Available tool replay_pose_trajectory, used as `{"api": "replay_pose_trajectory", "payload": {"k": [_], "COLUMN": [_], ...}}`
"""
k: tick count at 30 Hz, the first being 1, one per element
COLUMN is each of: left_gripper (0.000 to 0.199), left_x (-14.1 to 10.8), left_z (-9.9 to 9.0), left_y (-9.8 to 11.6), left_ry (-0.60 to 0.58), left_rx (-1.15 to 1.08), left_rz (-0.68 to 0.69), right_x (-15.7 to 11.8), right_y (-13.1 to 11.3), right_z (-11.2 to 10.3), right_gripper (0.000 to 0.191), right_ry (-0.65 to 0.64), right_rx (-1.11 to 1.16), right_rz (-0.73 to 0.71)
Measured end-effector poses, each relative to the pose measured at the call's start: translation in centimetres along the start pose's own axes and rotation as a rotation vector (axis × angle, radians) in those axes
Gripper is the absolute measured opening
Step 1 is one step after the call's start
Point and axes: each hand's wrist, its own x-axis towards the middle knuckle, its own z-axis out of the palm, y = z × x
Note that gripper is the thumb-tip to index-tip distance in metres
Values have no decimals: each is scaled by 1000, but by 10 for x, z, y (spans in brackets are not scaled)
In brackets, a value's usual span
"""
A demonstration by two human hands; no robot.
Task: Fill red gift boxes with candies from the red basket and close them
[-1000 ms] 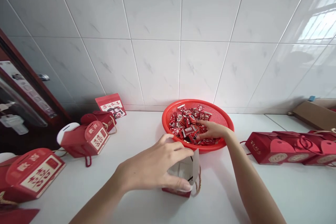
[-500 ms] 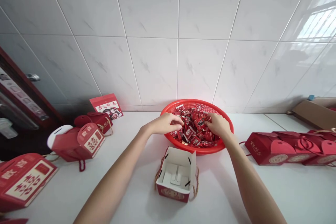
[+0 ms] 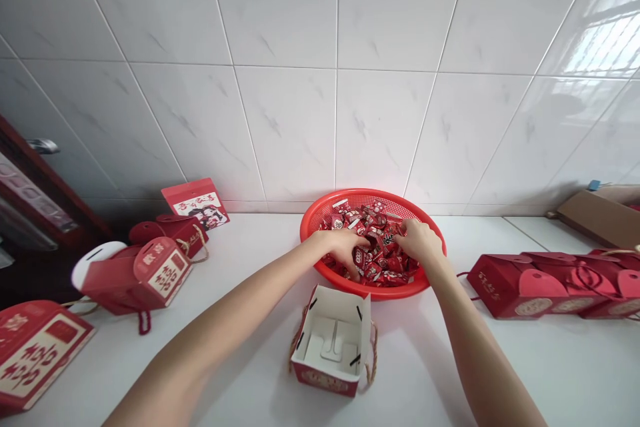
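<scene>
A red plastic basket [image 3: 437, 240] holds a heap of red-wrapped candies [image 3: 387, 257]. My left hand [image 3: 344, 248] reaches over its left side, thumb and fingers spread around a dark red candy packet [image 3: 359, 257] in the heap. On the right side, my right hand [image 3: 419, 239] dips in with its fingers bent together on a wrapped candy [image 3: 391, 236]; its fingertips are partly hidden. In front of the basket stands an open gift box [image 3: 326, 379], red outside and white inside, with rope handles at its sides. Nothing lies in it.
Red gift boxes [image 3: 137, 273] stand at the left, and a red card [image 3: 197, 203] leans on the tiled wall [image 3: 280, 127] behind them. More closed red boxes [image 3: 530, 283] form a row at the right. A cardboard box [image 3: 590, 217] sits at the far right.
My left hand has moved right and deeper into the candies, its fingers spreading around a packet. My right hand stays at nearly the same spot. The view has shifted slightly.
</scene>
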Motion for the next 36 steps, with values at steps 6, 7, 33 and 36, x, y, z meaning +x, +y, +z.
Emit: {"api": "replay_pose_trajectory", "payload": {"k": [6,7,33,36], "left_gripper": [90,86,53,53], "left_x": [-2,-2,5,5], "left_z": [4,5,5,3], "left_y": [10,10,-8,-7], "left_ry": [-62,-42,443,444], "left_rx": [66,53,-533,-553], "left_rz": [15,13,-46,-32], "right_x": [0,0,-4,-3], "right_y": [-1,-1,-2,-2], "right_z": [1,1,6,5], "right_gripper": [26,27,34,29], "right_ry": [-15,-14,-206,-227], "right_rx": [20,24,196,189], "right_rz": [-33,-36,-599,-602]}}
